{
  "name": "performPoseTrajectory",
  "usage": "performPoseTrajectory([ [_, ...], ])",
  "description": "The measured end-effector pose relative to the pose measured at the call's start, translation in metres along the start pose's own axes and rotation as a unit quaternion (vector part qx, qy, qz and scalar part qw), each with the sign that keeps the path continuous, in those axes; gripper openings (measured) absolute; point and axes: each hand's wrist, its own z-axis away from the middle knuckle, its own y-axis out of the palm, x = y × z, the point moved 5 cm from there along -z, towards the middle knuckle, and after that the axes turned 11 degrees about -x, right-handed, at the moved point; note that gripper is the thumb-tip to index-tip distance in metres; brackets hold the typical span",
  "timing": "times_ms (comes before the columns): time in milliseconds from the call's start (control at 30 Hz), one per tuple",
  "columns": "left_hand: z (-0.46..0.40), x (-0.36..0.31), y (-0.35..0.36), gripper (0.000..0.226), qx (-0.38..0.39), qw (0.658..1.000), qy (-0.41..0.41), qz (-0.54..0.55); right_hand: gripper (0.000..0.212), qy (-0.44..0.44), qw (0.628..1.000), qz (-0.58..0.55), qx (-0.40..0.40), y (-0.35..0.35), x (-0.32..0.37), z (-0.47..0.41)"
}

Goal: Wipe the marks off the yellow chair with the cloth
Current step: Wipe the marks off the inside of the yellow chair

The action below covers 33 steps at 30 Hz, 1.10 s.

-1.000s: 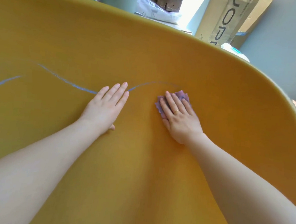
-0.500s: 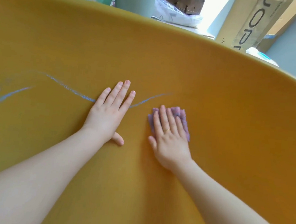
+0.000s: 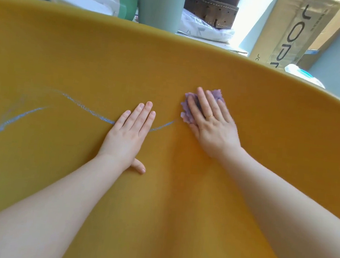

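Yellow chair [image 3: 178, 202]: left hand [image 3: 128, 134] flat across blue mark [image 3: 88, 107]; right hand [image 3: 211, 122] flat, pressing purple cloth [image 3: 187, 109].

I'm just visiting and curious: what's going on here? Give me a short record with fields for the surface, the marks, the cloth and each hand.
Surface: yellow chair, curved, filling most of the view
Marks: blue line running from the left edge toward the cloth, passing under the left hand
Cloth: purple cloth, small, lying at the line's right end
Right hand: right hand flat on the cloth, fingers straight, a ring on one finger
Left hand: left hand flat on the chair, fingers straight, covering part of the line
Behind the chair: cardboard box, brown belt
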Motion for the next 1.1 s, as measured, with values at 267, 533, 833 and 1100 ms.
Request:
performPoseTrajectory([
  [267,-0.002,0.004,0.005,0.156,-0.046,0.999,0.008,0.011,0.065,0.197,0.978,-0.066,-0.029,0.006,0.013,-0.033],
  [533,0.000,0.001,-0.008,0.145,-0.006,1.000,0.011,0.028,0.068,0.095,0.984,-0.107,0.106,0.001,0.111,0.064],
  [833,0.015,0.041,-0.028,0.130,0.021,0.995,0.023,-0.094,0.058,0.097,0.977,-0.129,0.136,-0.036,0.097,0.067],
  [1100,0.013,0.056,-0.016,0.136,0.038,0.995,0.007,-0.087,0.060,0.045,0.973,-0.133,0.181,-0.016,0.106,0.104],
])
